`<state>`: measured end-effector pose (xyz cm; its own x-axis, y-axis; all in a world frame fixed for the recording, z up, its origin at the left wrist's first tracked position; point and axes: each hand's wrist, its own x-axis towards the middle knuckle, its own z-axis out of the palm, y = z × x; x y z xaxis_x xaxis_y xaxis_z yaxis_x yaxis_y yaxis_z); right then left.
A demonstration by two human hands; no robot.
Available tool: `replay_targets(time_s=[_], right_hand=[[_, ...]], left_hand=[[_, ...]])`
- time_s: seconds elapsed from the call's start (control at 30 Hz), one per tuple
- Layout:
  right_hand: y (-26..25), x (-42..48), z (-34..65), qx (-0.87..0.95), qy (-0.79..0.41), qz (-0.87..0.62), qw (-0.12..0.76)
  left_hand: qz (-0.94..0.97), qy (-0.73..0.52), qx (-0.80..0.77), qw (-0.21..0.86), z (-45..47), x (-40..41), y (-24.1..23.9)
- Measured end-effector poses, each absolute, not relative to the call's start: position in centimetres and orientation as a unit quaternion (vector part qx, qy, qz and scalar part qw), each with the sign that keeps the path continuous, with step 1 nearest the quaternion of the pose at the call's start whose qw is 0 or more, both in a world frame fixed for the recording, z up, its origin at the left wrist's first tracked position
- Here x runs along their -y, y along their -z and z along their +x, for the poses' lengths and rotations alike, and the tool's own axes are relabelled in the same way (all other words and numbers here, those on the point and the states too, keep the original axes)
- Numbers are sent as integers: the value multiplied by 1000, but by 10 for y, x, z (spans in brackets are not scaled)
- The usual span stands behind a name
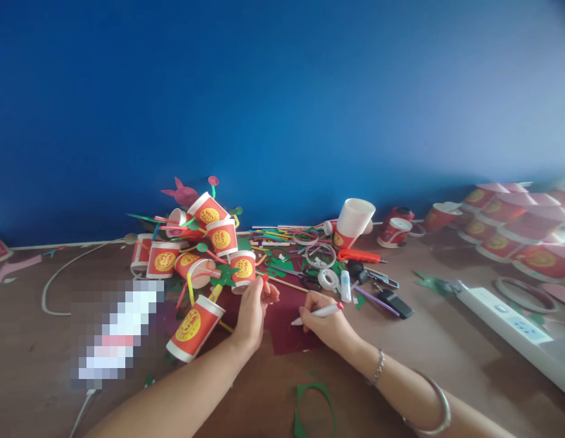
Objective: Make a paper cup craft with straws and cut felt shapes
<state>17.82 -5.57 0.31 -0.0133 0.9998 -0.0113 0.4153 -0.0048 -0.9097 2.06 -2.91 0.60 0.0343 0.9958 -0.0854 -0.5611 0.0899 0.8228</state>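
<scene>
My right hand (pixel 326 321) is closed around a white pen (pixel 319 312) with a red cap, its tip down on a dark red sheet of paper (pixel 289 316) lying on the brown table. My left hand (pixel 255 310) rests on the sheet's left edge, fingers pinched on a thin stick (pixel 282 282) with a small red tip. A red paper cup with a gold emblem (pixel 194 327) lies on its side just left of my left wrist.
A pile of red cups, straws and green paper scraps (pixel 204 243) stands behind my hands. A white cup stack (pixel 354 219), tape rolls (pixel 328 278), an orange cutter (pixel 357 255), keys (pixel 382 291) and a white power strip (pixel 510 316) lie to the right. More cups (pixel 514 234) line the far right.
</scene>
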Motion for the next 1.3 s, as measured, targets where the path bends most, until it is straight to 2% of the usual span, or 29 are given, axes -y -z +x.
replay_targets(time_s=[0.2,0.57,0.9,1.3], right_hand=[[-4,56,180,585,-420,-572,392],[-3,56,177,618,-387,-575,371],[-9,59,183,563,-432,-541,451],[-9,60,172,624,-417,-548,370]], left_hand=[[309,-600,-351,649,21,29,-5],[309,-601,-354,647,21,29,-6],[314,-598,-354,647,21,28,-5],[306,-604,-363,640,22,29,-6]])
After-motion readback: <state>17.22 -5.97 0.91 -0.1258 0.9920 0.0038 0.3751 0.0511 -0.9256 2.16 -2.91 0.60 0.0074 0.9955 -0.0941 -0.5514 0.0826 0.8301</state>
